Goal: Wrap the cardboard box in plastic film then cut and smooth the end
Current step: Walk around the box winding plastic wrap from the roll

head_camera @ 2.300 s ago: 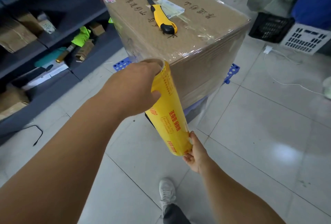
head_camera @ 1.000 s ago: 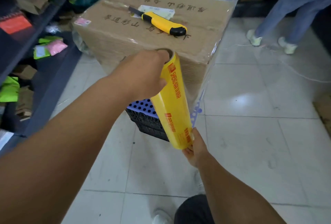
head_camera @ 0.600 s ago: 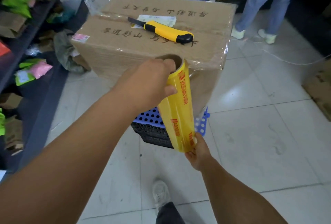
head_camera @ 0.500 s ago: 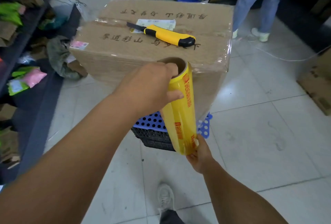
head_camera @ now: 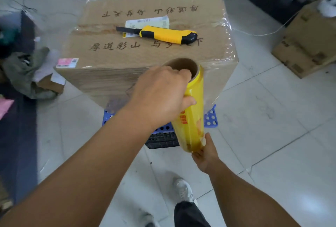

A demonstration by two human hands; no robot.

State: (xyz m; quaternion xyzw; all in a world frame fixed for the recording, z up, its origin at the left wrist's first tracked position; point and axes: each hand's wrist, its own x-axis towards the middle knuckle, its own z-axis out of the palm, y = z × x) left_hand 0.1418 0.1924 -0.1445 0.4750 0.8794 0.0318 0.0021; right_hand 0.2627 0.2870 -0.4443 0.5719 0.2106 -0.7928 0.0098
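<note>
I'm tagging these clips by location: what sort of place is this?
Probably a small warehouse or packing room: a taped cardboard box stands on a plastic crate, another carton sits on the tiled floor.

Left hand (head_camera: 160, 94) gripped film roll (head_camera: 192, 110) top, right hand (head_camera: 205, 152) bottom; box (head_camera: 145, 59), knife (head_camera: 167, 35) beyond.

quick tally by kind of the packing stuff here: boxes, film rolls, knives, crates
cardboard boxes: 2, the wrapped one and one on the floor at right
plastic film rolls: 1
utility knives: 1
crates under the box: 2, blue over black
total: 6
</note>
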